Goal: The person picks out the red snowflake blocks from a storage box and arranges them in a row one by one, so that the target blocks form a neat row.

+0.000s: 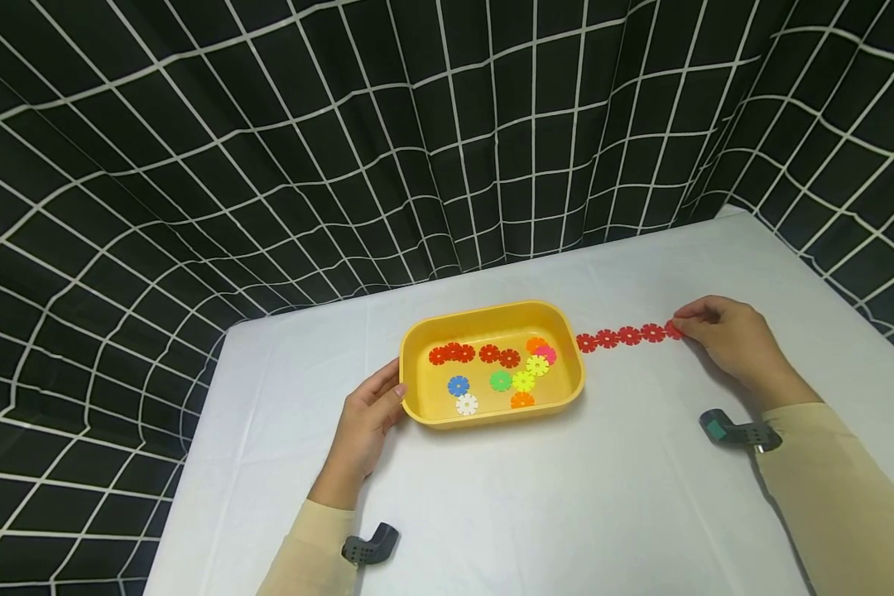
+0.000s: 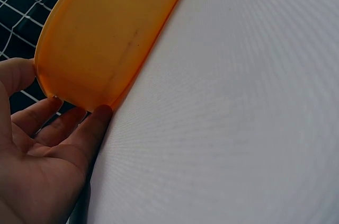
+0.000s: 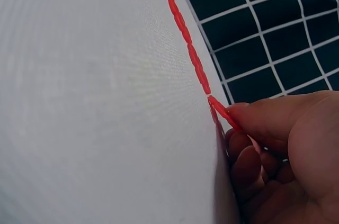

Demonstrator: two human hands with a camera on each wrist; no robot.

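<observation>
At the left end of a yellow plastic tray, my left hand holds its wall, the thumb over the rim and the fingers against the outside. Several toothed plastic discs lie in the tray: dark red discs, a blue disc, a white disc, a green disc, and yellow, orange and pink ones. To the tray's right, a chain of red toothed discs lies in a row on the cloth. My right hand pinches its right end disc, tilted up in the right wrist view.
White cloth covers the table. Behind it and at both sides hang black curtains with a white grid. A dark device is strapped at the left wrist, another at the right.
</observation>
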